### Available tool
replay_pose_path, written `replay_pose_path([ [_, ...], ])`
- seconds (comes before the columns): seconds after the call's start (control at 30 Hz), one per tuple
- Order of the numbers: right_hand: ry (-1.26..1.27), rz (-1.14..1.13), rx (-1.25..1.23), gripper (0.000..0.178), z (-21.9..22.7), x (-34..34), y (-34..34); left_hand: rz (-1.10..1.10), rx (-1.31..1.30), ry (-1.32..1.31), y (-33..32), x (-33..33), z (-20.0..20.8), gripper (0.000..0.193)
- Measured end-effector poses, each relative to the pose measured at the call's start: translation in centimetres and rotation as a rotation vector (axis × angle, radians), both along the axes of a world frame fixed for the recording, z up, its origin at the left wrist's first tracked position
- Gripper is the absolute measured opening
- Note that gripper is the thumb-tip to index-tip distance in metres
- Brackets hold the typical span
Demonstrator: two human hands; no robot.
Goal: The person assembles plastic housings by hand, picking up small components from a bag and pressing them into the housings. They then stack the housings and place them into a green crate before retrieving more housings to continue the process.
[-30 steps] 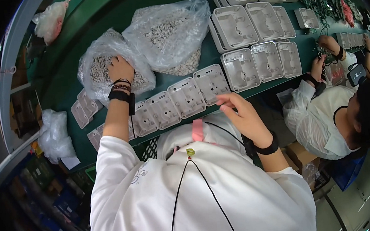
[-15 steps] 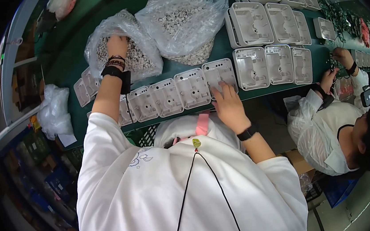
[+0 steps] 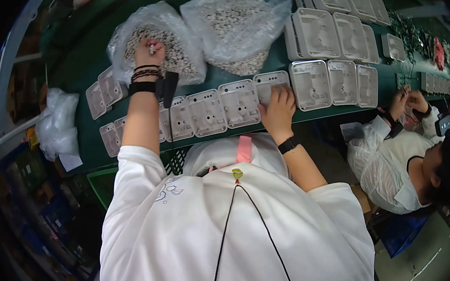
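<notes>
My left hand point(image 3: 150, 53) is over an open clear plastic bag point(image 3: 188, 71) full of small white plastic parts point(image 3: 142, 36), palm turned partly up. Its fingers are curled round a few of these small parts. On the row of white plastic housings point(image 3: 239, 106) along the table's near edge, my right hand point(image 3: 278, 111) rests at the right-hand part. Its fingers lie apart over a white housing point(image 3: 270, 80) and cover much of its inside.
A second bag of small parts point(image 3: 240, 20) lies right of the first. Stacked white housings point(image 3: 316, 34) stand at the right on the green table point(image 3: 84, 146). A crumpled clear bag point(image 3: 58, 124) hangs at the left edge. Another person point(image 3: 399, 151) works at the right.
My left hand has lifted out of the heap and turned, with small white parts now showing in its fingers. My right hand stays at the same housing, its fingers reaching further over it.
</notes>
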State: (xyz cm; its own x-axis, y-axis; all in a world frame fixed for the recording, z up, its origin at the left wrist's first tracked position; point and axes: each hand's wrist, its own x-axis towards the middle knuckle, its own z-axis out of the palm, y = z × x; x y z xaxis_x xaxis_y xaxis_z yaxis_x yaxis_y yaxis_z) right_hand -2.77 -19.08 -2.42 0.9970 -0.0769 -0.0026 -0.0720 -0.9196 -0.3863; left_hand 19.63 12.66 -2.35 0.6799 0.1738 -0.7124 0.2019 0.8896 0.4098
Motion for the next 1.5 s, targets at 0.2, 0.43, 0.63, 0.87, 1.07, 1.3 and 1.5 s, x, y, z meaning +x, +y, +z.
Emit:
replay_pose_path([
  [0.2,0.076,0.003,-0.091,0.062,-0.2,0.3,-0.2,0.01,-0.336,-0.15,-0.4,-1.8,1.1,0.02],
  [0.43,0.081,0.034,-0.085,0.06,0.0,0.5,1.1,-0.085,-0.461,-0.152,-1.9,-4.1,5.0,0.022],
  [0.63,0.072,0.086,-0.064,0.061,0.6,0.2,4.4,-0.402,-0.568,-0.148,-6.6,-10.3,5.4,0.026],
  [0.87,-0.028,0.169,0.215,0.045,2.6,0.7,3.7,-0.467,-0.627,0.047,-12.1,-16.3,5.5,0.025],
  [1.07,-0.101,0.373,0.447,0.033,9.7,0.7,4.4,-0.511,-0.384,0.137,-14.5,-18.3,6.4,0.023],
  [1.3,-0.084,0.386,0.518,0.028,9.7,0.4,3.5,-0.541,-0.221,0.3,-16.0,-18.5,9.2,0.02],
  [1.5,0.285,-0.162,1.47,0.018,8.9,0.3,3.2,-0.848,-0.178,-0.048,-14.5,-19.4,8.6,0.018],
])
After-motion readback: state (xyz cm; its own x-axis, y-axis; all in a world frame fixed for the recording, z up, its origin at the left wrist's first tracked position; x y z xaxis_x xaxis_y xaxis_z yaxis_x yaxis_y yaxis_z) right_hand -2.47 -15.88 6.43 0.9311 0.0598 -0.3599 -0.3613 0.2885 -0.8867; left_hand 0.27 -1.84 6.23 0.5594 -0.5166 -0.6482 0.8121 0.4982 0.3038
